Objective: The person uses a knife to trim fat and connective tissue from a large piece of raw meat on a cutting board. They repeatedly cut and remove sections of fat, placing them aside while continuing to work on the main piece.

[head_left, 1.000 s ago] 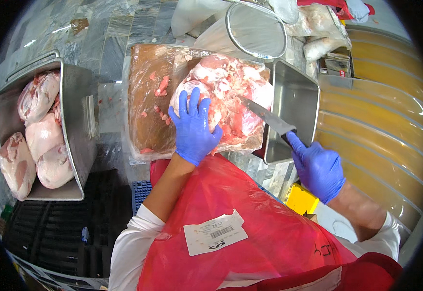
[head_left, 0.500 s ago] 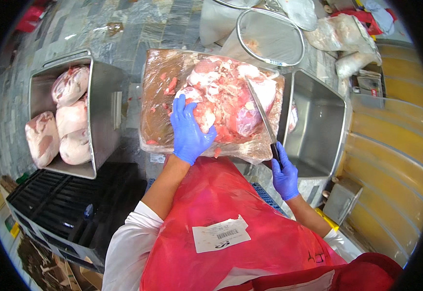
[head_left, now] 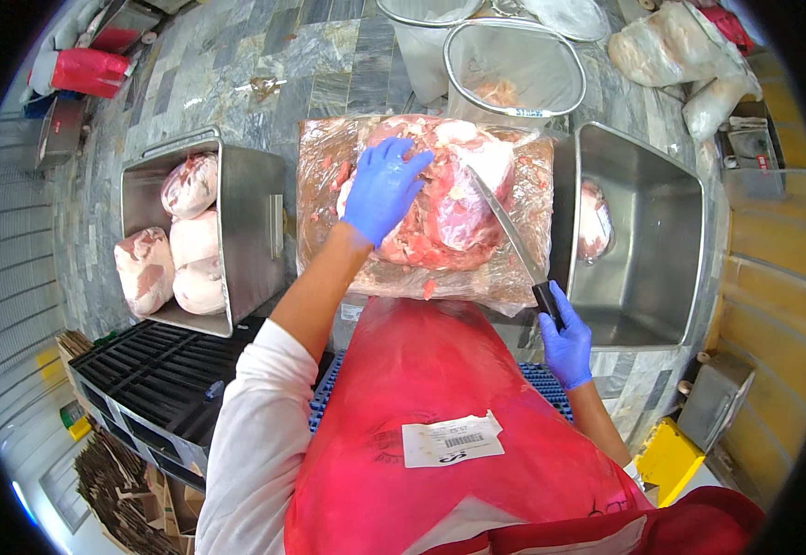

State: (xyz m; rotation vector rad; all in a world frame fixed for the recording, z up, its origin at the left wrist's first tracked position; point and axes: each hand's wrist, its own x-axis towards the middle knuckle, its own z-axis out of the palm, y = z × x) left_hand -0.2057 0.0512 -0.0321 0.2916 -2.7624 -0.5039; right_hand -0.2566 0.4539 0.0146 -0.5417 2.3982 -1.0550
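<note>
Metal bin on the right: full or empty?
Nearly empty: the bin shows one piece of meat near its left side, bare metal elsewhere.

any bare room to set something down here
Most room: inside the right grey metal bin, right of its lone pinkish meat piece. A nearly bare strip lies between the reddish meat pile and the near edge of the brown plastic-wrapped board. Crowded: the pile, under the blue-gloved left hand and long steel knife; the left grey metal bin.
</note>
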